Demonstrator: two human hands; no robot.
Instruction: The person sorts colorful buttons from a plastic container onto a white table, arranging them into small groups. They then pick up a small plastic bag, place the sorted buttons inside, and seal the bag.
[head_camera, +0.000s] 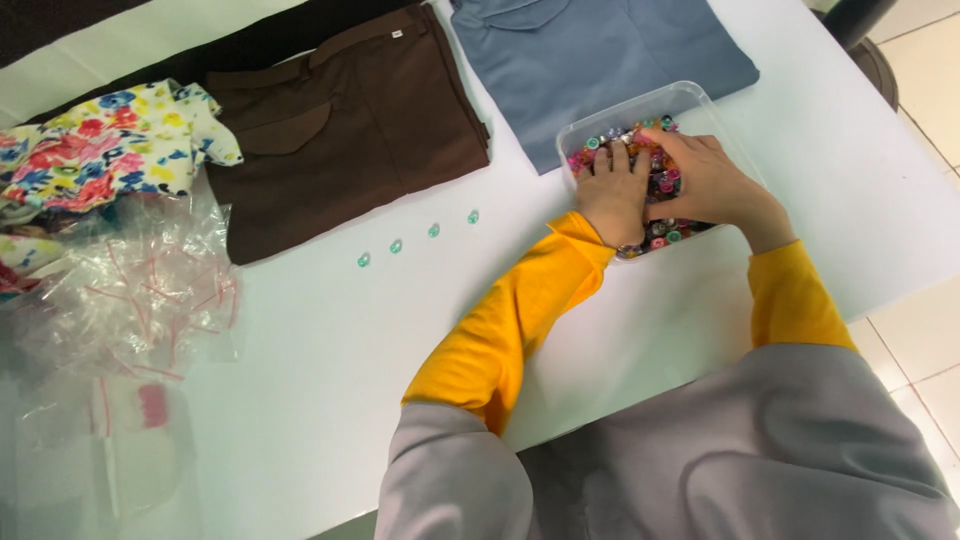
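Beads (660, 185) small, hard, slippery, light; heaped in clear tray (690, 98), best pinched singly from the top. Left hand (612, 195) and right hand (705, 180) both buried in the heap, fingers spread flat, nothing visibly pinched. Four green beads (418, 238) lie left of the hands, brown (340, 130) and blue garments (600, 50) beyond; nothing blocks

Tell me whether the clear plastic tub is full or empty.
Nearly full: the clear tub holds colourful beads, with both hands, left and right, in them.

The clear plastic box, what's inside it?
The clear plastic box holds lots of small colourful beads. Both hands, left hand and right hand, rest in it, covering the beads beneath them.
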